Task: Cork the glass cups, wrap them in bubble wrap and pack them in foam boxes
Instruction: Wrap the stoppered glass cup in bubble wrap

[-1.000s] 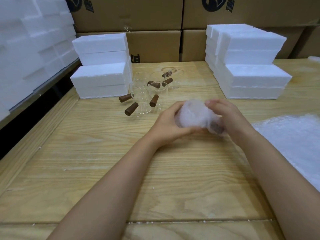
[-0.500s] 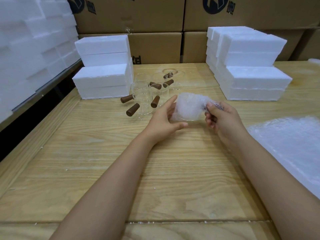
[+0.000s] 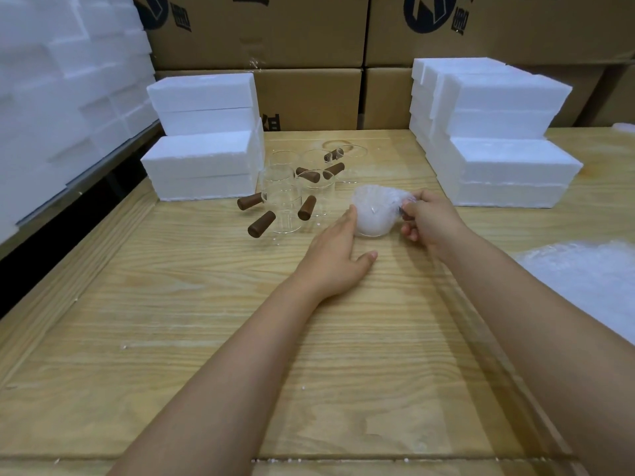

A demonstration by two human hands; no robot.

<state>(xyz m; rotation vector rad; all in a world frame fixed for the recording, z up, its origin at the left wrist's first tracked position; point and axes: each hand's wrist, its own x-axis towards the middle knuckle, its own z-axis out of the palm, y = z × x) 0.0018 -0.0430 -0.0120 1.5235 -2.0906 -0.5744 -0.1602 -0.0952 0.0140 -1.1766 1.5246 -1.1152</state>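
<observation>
Lighting: soft, even, moderately bright indoor light from overhead; no hard glare.
Shadows: faint and diffuse, with a pale patch on the wooden surface [image 3: 171, 338] under the left hand [image 3: 335, 255] and a darker band beside the right forearm [image 3: 532, 321]. The gap at the left edge of the frame is unlit.
Exposure: foam boxes [image 3: 202, 166] nearly blown out, with a bluish cast and little texture.
Highlights: glass cups [image 3: 285, 207] carry only thin glints.
Distortion: wide-angle bowing — surface edges and cardboard cartons [image 3: 309, 97] curve towards the corners.
Focus: centre fairly sharp; bubble wrap sheet [image 3: 591, 280] at right and the foam stack at upper left are soft and smeared.
</observation>
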